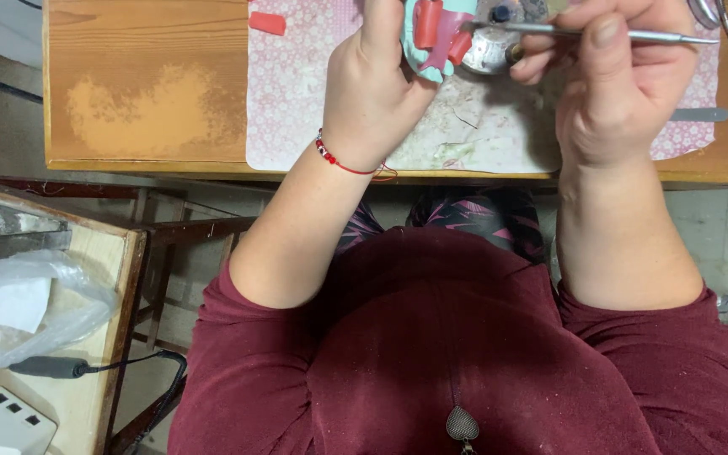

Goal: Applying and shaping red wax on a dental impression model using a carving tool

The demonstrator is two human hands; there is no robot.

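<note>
Wooden bench (145, 93) fills the top of the frame, and on it lies a pale pink patterned mat (297, 93), smeared and worn toward its lower middle. From where I watch, both hands work at the upper centre of the picture, above that mat.

My left hand (377, 80) is closed around a turquoise clay piece (425, 61) with red and pink strips laid on it; the fingers wrap it from the left, and only its lower part shows below the frame's top edge. My right hand (612, 76) pinches a thin metal modelling tool (549, 31), held level, its tip at the coloured strips on the piece. Just behind the piece sits a small shiny metal object (490, 42), partly hidden, so I cannot say what it is.

As I judge it, the piece is well along: the body is shaped and colour strips are already on, while the tool is at work on their edges. One loose red clay slab (267, 23) lies apart on the mat at upper left, not yet used. A flat metal blade (699, 115) rests at the mat's right edge.

At lower left a side table (103, 337) carries a clear plastic bag (27, 307).
</note>
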